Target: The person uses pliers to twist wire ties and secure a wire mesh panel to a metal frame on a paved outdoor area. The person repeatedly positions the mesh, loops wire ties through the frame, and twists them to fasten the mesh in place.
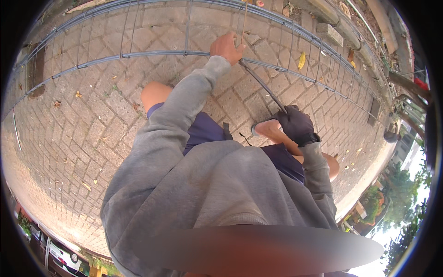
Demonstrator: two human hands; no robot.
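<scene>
A long rebar cage (154, 53) of grey bars and thin square stirrups lies across the paving in front of me. My bare left hand (226, 48) is at its near bar, fingers closed around a thin brownish stirrup (244, 23). My right hand (296, 124), in a dark glove, is wrapped round the lower end of a dark metal rod (263, 84). The rod slants up to the left, and its far tip meets the near bar right beside my left fingers. Whether the tip hooks the bar or only touches it cannot be made out.
Herringbone brick paving (106, 138) with fallen leaves spreads all around. A concrete block (329, 34) and a kerb are beyond the cage at right. Wooden blocks (36, 69) sit under the cage's left end. My sandalled foot (267, 128) is near the right hand.
</scene>
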